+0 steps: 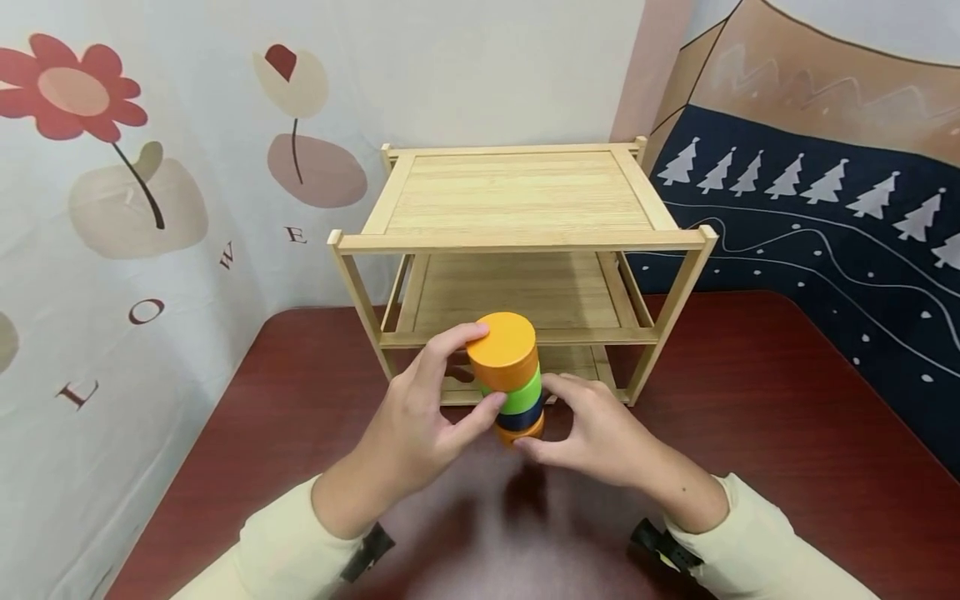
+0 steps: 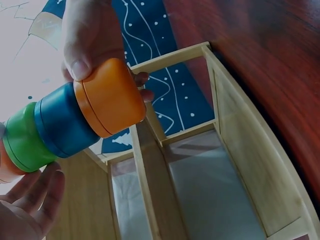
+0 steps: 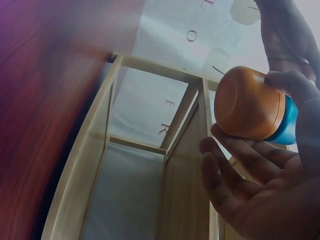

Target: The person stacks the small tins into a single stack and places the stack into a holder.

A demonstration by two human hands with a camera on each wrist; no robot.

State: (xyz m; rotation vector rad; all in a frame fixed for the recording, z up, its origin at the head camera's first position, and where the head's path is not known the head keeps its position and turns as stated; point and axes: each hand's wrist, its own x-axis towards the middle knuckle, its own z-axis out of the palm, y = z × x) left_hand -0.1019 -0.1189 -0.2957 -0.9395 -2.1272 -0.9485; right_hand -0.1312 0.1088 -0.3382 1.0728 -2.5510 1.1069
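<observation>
A column of small round lidded jars is held up in front of the wooden rack. From the top it runs orange jar (image 1: 504, 343), green jar (image 1: 523, 395), dark blue jar (image 1: 523, 417) and a lower orange jar (image 2: 112, 97). My left hand (image 1: 420, 408) grips the upper part, with a fingertip at the top orange rim and the thumb near the green jar. Around the lower end, my right hand (image 1: 600, 429) holds the bottom orange jar between thumb and fingers. The column tilts slightly, and its shadow falls on the tabletop below.
A three-tier wooden rack (image 1: 517, 192) stands at the back of the dark red table (image 1: 750, 400). Behind it hang a pale cloth (image 1: 480, 75) with printed flowers and, to the right, a navy cloth (image 1: 847, 242) with white trees.
</observation>
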